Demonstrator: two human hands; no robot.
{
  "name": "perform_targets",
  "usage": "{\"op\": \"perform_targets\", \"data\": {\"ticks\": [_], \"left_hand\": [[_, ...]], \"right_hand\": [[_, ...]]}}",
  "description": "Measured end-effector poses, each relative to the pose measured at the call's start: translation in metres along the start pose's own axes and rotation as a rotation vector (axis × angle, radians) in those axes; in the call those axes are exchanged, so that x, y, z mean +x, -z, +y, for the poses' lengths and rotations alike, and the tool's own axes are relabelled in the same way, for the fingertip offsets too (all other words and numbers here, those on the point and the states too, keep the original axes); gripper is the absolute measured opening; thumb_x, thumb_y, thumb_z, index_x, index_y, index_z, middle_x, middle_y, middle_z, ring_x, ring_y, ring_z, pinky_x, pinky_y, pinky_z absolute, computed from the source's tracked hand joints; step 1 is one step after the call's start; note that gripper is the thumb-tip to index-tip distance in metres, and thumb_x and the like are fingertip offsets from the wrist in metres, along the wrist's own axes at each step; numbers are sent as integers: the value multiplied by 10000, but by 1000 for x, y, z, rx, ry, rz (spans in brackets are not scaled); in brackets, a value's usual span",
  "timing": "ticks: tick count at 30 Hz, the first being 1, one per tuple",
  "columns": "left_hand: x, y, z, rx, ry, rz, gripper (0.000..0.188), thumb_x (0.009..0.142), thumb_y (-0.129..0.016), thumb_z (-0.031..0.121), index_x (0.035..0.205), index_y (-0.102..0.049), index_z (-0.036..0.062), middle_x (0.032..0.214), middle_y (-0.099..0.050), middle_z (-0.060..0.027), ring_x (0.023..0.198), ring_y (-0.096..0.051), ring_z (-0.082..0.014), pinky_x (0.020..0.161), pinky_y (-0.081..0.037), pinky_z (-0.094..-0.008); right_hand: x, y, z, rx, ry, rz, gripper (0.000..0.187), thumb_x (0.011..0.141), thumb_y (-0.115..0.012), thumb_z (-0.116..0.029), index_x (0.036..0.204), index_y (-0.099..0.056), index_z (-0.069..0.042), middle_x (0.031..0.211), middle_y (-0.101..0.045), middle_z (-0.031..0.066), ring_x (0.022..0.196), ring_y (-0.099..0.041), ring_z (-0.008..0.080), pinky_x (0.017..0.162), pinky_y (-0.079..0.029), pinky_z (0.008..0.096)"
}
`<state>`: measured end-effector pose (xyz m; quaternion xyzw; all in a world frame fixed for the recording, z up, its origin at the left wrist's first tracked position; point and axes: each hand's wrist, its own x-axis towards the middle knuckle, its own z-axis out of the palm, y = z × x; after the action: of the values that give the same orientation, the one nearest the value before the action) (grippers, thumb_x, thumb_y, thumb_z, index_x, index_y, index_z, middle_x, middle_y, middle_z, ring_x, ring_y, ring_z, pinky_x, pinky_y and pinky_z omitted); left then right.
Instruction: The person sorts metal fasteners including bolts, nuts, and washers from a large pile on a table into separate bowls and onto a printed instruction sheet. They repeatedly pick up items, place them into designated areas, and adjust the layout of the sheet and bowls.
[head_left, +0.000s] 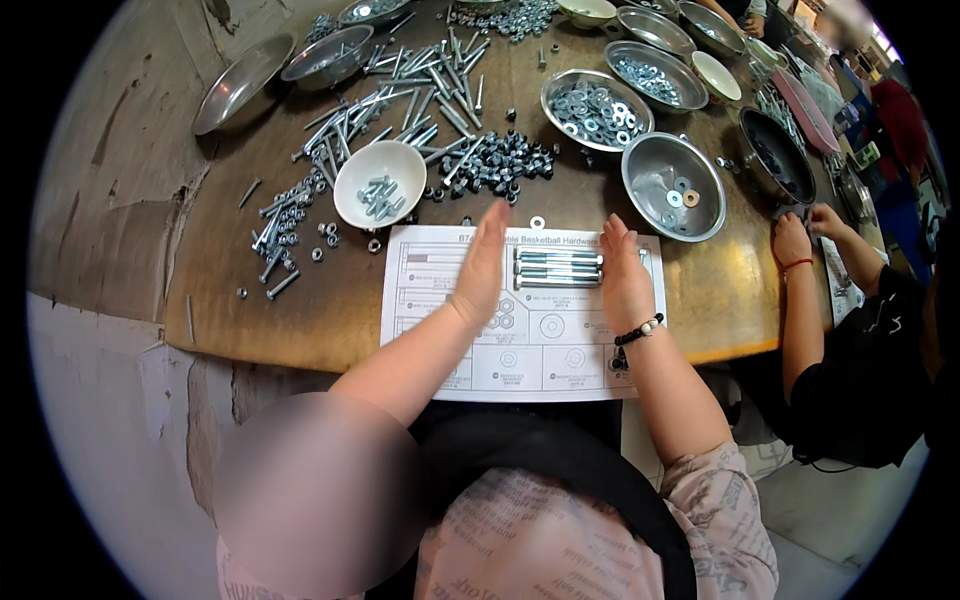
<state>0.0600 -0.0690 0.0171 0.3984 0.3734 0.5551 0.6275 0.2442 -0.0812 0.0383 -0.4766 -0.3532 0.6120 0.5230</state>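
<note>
A printed hardware sheet with outline drawings of parts lies at the table's near edge. Several long silver bolts rest side by side in its upper right box. My left hand is held on edge to the left of these bolts, fingers stretched out, a small gap between. On the other side, my right hand stands on edge with straight fingers close to the bolt ends; whether it touches them I cannot tell. Dark nuts lie on the sheet below my right wrist, partly hidden.
Beyond the sheet are a white bowl of short bolts, a pile of lock nuts, loose long bolts, a steel bowl with few washers and a fuller washer bowl. Another person's hands work at the right.
</note>
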Motion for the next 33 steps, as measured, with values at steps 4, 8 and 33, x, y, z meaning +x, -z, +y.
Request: {"op": "perform_targets", "data": {"ticks": [4, 8, 33], "left_hand": [[-8, 34, 38, 268, -173, 72, 514, 950, -367, 308, 1324, -281, -34, 1365, -319, -155, 1290, -281, -240, 1065, -215, -322], [-37, 106, 50, 494, -233, 268, 380, 930, -425, 185, 1244, -420, -29, 1209, -482, -118, 1117, -457, -173, 953, -355, -271], [-23, 223, 84, 1596, -191, 304, 523, 761, -616, 185, 1217, -447, -7, 1300, -403, -183, 1204, -386, -315, 991, -336, -356]], "right_hand": [[-4, 6, 7, -43, 151, -44, 629, 932, -317, -451, 1379, -200, -23, 1431, -198, 152, 1340, -153, 244, 1084, -102, 375], [-27, -16, -3, 13, 44, -61, 432, 940, -397, -257, 1289, -352, -6, 1244, -435, 112, 1094, -463, 170, 915, -372, 295], [-66, -39, 48, -461, -111, -301, 212, 866, -524, -90, 1057, -566, -9, 855, -589, 26, 680, -531, 68, 609, -441, 193]]}}
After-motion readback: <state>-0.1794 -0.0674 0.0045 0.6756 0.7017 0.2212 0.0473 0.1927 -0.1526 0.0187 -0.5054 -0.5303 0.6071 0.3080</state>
